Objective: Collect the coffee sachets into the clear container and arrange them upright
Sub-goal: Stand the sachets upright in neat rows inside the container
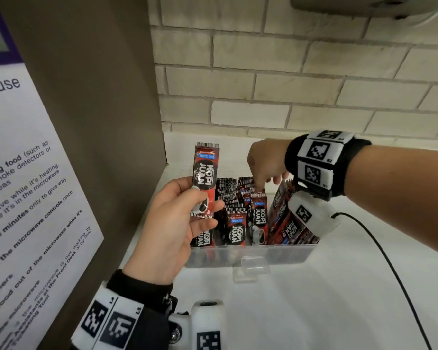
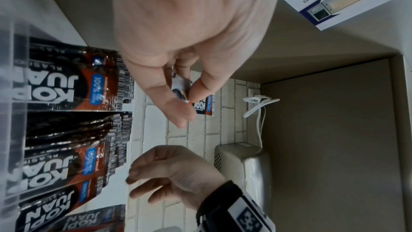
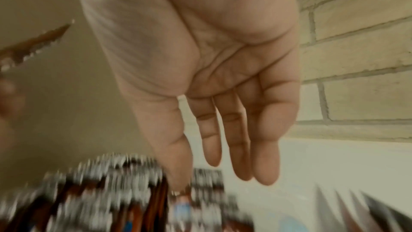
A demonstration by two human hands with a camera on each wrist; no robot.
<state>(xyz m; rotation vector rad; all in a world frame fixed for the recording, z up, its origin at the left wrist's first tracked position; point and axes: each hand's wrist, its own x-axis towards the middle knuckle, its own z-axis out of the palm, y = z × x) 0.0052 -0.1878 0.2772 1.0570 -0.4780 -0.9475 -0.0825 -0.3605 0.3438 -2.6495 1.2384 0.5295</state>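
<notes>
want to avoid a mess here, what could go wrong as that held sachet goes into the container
1. The left hand pinches the held sachet only near its bottom end, so it may bend or slip on the way in.
2. The clear container already looks tightly packed on its left side; pushing another in could crumple it or knock neighbours askew.
3. The leaning sachets on the right are tilted, and the right hand with straight fingers among the tops could tip them further.
</notes>
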